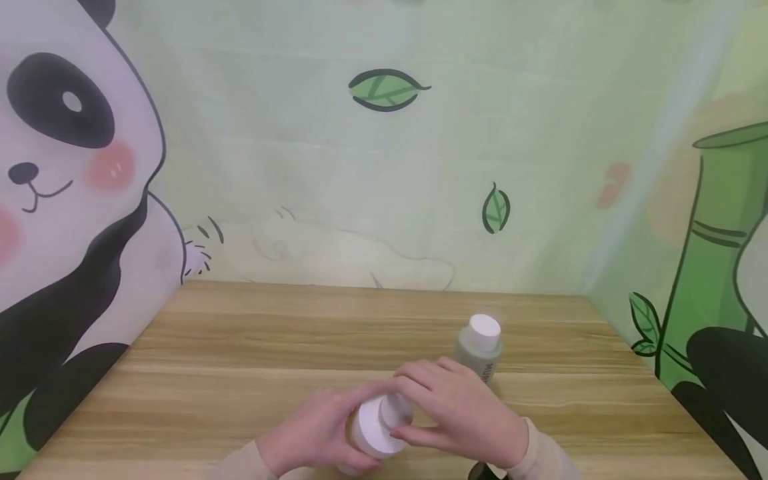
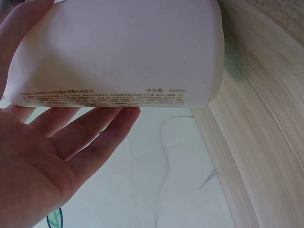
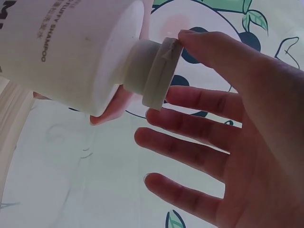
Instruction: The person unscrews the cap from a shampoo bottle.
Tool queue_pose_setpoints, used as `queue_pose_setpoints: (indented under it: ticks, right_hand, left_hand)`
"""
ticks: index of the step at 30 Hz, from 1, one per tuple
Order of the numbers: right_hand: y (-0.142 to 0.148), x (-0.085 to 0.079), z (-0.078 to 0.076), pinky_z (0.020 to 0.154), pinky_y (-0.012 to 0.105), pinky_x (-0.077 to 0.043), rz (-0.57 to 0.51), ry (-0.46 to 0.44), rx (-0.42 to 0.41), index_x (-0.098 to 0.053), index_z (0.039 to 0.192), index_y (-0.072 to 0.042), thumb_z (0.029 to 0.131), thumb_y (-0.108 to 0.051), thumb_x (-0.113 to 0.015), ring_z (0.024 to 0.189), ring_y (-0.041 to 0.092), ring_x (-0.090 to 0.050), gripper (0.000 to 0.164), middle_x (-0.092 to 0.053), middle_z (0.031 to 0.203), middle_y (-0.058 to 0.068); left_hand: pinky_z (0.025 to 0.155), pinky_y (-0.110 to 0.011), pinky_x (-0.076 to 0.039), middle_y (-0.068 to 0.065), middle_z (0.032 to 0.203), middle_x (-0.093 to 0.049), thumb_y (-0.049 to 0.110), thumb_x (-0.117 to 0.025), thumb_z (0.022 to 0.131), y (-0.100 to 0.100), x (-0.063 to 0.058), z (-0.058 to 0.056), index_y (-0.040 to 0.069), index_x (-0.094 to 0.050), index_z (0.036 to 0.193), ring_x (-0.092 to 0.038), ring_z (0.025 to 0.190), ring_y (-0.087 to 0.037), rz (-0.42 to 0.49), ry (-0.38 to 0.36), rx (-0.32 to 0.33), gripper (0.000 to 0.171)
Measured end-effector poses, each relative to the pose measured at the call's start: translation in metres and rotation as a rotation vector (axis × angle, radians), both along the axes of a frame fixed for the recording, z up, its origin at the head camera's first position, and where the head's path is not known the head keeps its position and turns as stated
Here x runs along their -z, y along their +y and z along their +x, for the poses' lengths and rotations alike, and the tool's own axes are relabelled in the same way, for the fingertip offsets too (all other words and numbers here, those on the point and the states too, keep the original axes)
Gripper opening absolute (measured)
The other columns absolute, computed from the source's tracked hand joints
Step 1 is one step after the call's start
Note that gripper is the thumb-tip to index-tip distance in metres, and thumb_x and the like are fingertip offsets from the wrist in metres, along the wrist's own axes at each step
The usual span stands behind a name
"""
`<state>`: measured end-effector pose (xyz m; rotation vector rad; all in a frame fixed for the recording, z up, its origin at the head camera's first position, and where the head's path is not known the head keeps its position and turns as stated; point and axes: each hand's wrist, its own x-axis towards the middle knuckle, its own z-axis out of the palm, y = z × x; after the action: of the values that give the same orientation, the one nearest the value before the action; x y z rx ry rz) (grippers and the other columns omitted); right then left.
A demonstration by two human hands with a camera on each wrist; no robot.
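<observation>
My left hand grips a white shampoo bottle, thumb on one side and fingers along the other. The bottle is tilted, with "FLUFFY SHAMPOO" lettering visible in the right wrist view and small brown print in the left wrist view. At its neck, the pale cap lies between the thumb and index fingertip of my right hand. The other right fingers are spread beside the cap. Behind the right hand, a grey-green bottle with a white cap stands upright on the table, its lower part partly hidden.
The wood-grain table stretches to a cloth backdrop printed with pandas, leaves and bamboo. A small dark object, cut off by the frame, shows at the near edge below my right wrist; its kind is unclear.
</observation>
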<state>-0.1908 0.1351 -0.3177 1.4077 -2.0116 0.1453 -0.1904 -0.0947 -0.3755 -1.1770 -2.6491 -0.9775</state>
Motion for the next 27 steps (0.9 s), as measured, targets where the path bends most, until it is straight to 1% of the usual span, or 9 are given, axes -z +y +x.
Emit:
queue_pose_setpoints:
  ticks: [3,4,8,13,15,18,22,25,27]
  right_hand:
    - [0.0006,-0.0008,-0.0002,0.076,0.021,-0.047,0.003,0.005,-0.037,-0.062,0.113,-0.018,0.078,-0.038,-0.077,0.091,0.005,-0.062,0.042,-0.063,0.102,-0.01]
    - [0.0008,-0.0009,-0.0002,0.076,0.021,-0.047,0.009,0.0,-0.05,-0.062,0.113,-0.018,0.077,-0.035,-0.078,0.092,0.005,-0.062,0.043,-0.064,0.104,-0.009]
    - [0.0016,-0.002,0.0009,0.08,0.023,-0.047,0.038,-0.022,-0.094,-0.06,0.114,-0.018,0.069,-0.024,-0.08,0.098,0.005,-0.064,0.049,-0.065,0.113,-0.007]
    - [0.0023,-0.003,0.0014,0.081,0.022,-0.049,0.062,-0.053,-0.113,-0.059,0.116,-0.017,0.068,-0.019,-0.08,0.101,0.006,-0.065,0.052,-0.065,0.117,-0.005]
    - [0.0028,-0.0032,0.0012,0.081,0.022,-0.049,0.068,-0.062,-0.116,-0.058,0.117,-0.016,0.069,-0.02,-0.08,0.102,0.006,-0.065,0.053,-0.065,0.118,-0.004]
    - [0.0028,-0.0034,0.0007,0.082,0.023,-0.05,0.067,-0.049,-0.1,-0.058,0.121,-0.016,0.073,-0.027,-0.08,0.103,0.007,-0.065,0.054,-0.065,0.12,-0.004]
    - [0.0022,-0.0028,0.0004,0.083,0.026,-0.051,0.044,-0.041,-0.046,-0.06,0.123,-0.017,0.077,-0.039,-0.078,0.102,0.007,-0.064,0.053,-0.064,0.117,-0.006]
    - [0.0023,-0.002,0.0001,0.081,0.025,-0.05,0.031,-0.032,-0.031,-0.062,0.119,-0.018,0.077,-0.039,-0.078,0.098,0.007,-0.064,0.05,-0.065,0.111,-0.007]
    - [0.0025,-0.0016,-0.0004,0.081,0.025,-0.05,0.031,-0.024,-0.05,-0.062,0.118,-0.018,0.076,-0.036,-0.079,0.096,0.007,-0.064,0.048,-0.065,0.109,-0.007]
  left_hand:
    - [0.075,-0.019,-0.049,0.007,0.113,-0.068,0.031,-0.085,0.068,-0.0002,-0.0002,-0.0001,0.029,-0.046,0.139,-0.06,0.092,-0.001,0.0,0.005,0.004,0.081]
    - [0.075,-0.019,-0.049,0.007,0.112,-0.068,0.032,-0.085,0.068,-0.0002,-0.0001,-0.0001,0.029,-0.047,0.138,-0.059,0.091,-0.001,-0.001,0.012,0.004,0.08]
    - [0.075,-0.019,-0.048,0.008,0.11,-0.068,0.031,-0.085,0.069,-0.0009,-0.0008,0.0001,0.027,-0.048,0.137,-0.059,0.09,0.0,0.001,-0.002,0.005,0.077]
    - [0.077,-0.022,-0.05,0.009,0.113,-0.068,0.03,-0.085,0.07,-0.0008,-0.0019,0.0004,0.029,-0.047,0.138,-0.06,0.094,-0.001,0.002,-0.038,0.002,0.078]
    - [0.078,-0.023,-0.05,0.009,0.113,-0.068,0.03,-0.085,0.07,-0.0009,-0.0018,0.0006,0.029,-0.046,0.138,-0.06,0.094,-0.001,0.002,-0.043,0.001,0.079]
    - [0.077,-0.023,-0.05,0.008,0.111,-0.068,0.03,-0.086,0.068,-0.0009,-0.0013,0.0005,0.027,-0.047,0.137,-0.061,0.093,-0.002,-0.001,-0.024,0.001,0.079]
    - [0.076,-0.021,-0.05,0.005,0.11,-0.069,0.03,-0.086,0.067,-0.0002,-0.001,0.0007,0.026,-0.048,0.137,-0.061,0.092,-0.002,-0.01,-0.012,-0.007,0.079]
    - [0.075,-0.02,-0.049,0.004,0.112,-0.069,0.03,-0.086,0.068,0.0001,-0.0011,0.0011,0.026,-0.048,0.137,-0.061,0.092,-0.002,-0.008,-0.025,-0.007,0.079]
    - [0.075,-0.02,-0.049,0.004,0.111,-0.069,0.03,-0.086,0.068,0.0001,-0.0012,0.001,0.025,-0.047,0.137,-0.061,0.092,-0.002,-0.007,-0.03,-0.006,0.079]
